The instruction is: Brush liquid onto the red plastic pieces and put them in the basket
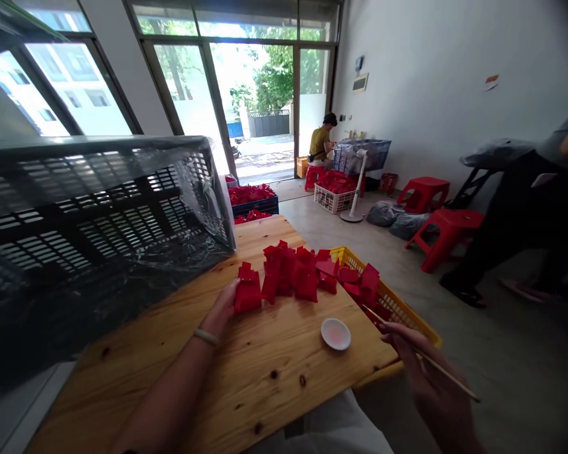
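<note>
On the wooden table (246,372), my left hand (228,296) grips the left edge of a red packet (248,295). Several more red packets (293,274) stand bunched just right of it. My right hand (419,362) is past the table's right edge, with its fingers closed round a thin wooden stick (447,376). The stick's far tip points toward the red packets in a yellow crate (400,310). Between my hands, near the right edge, sits a small white dish (336,334) with a pinkish tint inside.
A black crate wrapped in clear plastic (89,208) stands at the left. Beyond the table are crates of red pieces (253,194), a white fan (358,189) and a seated person (320,142). Red stools (447,227) and another person's legs (511,221) are at the right.
</note>
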`<act>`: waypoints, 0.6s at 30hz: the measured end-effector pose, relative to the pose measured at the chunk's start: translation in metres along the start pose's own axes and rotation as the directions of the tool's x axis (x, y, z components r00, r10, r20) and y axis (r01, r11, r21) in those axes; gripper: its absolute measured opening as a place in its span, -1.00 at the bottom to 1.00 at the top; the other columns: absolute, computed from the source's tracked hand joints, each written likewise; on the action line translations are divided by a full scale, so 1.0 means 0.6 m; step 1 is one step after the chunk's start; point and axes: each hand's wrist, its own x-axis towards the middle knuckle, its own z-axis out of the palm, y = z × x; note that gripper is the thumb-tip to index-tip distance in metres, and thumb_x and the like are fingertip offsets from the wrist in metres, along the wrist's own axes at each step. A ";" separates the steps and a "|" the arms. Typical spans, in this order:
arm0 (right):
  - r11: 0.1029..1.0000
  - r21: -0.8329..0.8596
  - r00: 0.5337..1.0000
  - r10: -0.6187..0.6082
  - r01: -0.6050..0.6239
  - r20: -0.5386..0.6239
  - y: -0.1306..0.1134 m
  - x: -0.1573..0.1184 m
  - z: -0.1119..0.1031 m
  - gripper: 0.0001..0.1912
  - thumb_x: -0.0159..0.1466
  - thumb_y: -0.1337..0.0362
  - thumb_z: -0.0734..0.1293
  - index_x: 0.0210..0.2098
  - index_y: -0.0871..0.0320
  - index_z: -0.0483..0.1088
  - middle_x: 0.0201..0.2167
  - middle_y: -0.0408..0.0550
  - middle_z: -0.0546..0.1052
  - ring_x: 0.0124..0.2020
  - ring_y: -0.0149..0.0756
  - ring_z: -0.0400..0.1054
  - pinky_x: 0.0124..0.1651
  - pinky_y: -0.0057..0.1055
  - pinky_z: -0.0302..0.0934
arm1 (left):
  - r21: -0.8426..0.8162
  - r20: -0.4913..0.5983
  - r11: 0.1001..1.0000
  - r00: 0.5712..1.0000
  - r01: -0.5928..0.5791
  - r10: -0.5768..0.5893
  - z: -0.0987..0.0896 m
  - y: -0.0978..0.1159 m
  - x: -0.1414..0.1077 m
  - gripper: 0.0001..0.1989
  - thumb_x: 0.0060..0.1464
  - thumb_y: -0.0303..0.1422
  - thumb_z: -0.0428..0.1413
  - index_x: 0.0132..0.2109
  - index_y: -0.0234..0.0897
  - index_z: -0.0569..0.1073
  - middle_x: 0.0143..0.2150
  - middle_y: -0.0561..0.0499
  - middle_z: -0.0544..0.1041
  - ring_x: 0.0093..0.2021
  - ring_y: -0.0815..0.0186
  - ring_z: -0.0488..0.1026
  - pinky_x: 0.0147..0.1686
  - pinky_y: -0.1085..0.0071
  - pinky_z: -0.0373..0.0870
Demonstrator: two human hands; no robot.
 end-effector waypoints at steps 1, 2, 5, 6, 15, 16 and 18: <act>1.000 -0.013 1.000 0.000 0.000 0.010 0.005 -0.003 0.000 -0.73 0.48 0.05 0.40 0.04 0.01 0.65 -0.10 -0.05 0.74 -0.07 -0.12 0.68 -0.07 -0.39 0.57 | 0.012 0.016 1.000 1.000 0.015 -0.015 0.006 0.000 0.005 -0.66 0.45 -0.32 0.13 0.25 -0.39 0.50 -0.04 -0.22 0.72 -0.21 0.11 0.72 -0.24 0.24 0.70; 1.000 -0.019 1.000 0.002 -0.002 0.011 0.010 -0.005 -0.002 -0.73 0.48 0.06 0.40 0.03 0.01 0.65 -0.10 -0.05 0.74 -0.08 -0.12 0.68 -0.11 -0.40 0.56 | 0.025 0.031 0.999 0.999 0.027 -0.028 0.013 -0.001 0.008 -0.66 0.45 -0.35 0.11 0.26 -0.40 0.50 -0.05 -0.24 0.73 -0.21 0.08 0.72 -0.24 0.23 0.70; 1.000 -0.017 1.000 0.015 -0.016 -0.015 0.018 -0.004 -0.007 -0.76 0.50 0.08 0.38 0.02 0.01 0.65 -0.09 -0.05 0.73 -0.16 -0.17 0.69 -0.15 -0.40 0.55 | 0.064 0.070 0.997 0.997 0.037 -0.041 0.030 -0.002 0.013 -0.63 0.46 -0.41 0.06 0.32 -0.40 0.46 -0.05 -0.24 0.74 -0.19 0.06 0.74 -0.19 0.24 0.71; 1.000 -0.011 0.999 0.019 -0.019 -0.027 0.020 -0.002 -0.009 -0.76 0.50 0.09 0.38 0.01 0.01 0.65 -0.10 -0.05 0.73 -0.19 -0.19 0.68 -0.15 -0.40 0.55 | 0.076 0.080 0.997 0.996 0.033 -0.039 0.036 -0.002 0.014 -0.61 0.46 -0.42 0.04 0.34 -0.38 0.44 -0.05 -0.23 0.74 -0.19 0.07 0.74 -0.17 0.25 0.71; 0.999 0.007 0.996 0.034 -0.033 -0.077 0.036 0.004 -0.019 -0.78 0.49 0.14 0.38 -0.04 0.06 0.66 -0.18 -0.03 0.74 -0.26 -0.19 0.67 -0.17 -0.38 0.55 | 0.193 0.196 0.980 0.978 0.036 -0.075 0.136 -0.009 0.059 -0.61 0.48 -0.39 0.07 0.36 -0.36 0.43 -0.02 -0.23 0.74 -0.15 0.11 0.74 -0.04 0.24 0.67; 0.999 0.007 0.996 0.035 -0.034 -0.078 0.039 0.004 -0.022 -0.78 0.49 0.14 0.38 -0.04 0.06 0.66 -0.18 -0.03 0.74 -0.25 -0.20 0.67 -0.16 -0.39 0.55 | 0.210 0.215 0.977 0.973 0.036 -0.082 0.153 -0.013 0.069 -0.63 0.48 -0.40 0.08 0.33 -0.37 0.45 -0.02 -0.22 0.74 -0.16 0.13 0.73 -0.03 0.26 0.66; 0.999 -0.001 0.995 0.048 -0.048 -0.085 0.048 0.000 -0.032 -0.79 0.49 0.13 0.38 -0.03 0.04 0.65 -0.17 -0.05 0.74 -0.23 -0.20 0.67 -0.15 -0.41 0.54 | 0.237 0.268 0.971 0.959 0.030 -0.095 0.190 -0.024 0.090 -0.68 0.47 -0.41 0.10 0.28 -0.37 0.49 -0.02 -0.19 0.72 -0.17 0.18 0.71 -0.04 0.27 0.64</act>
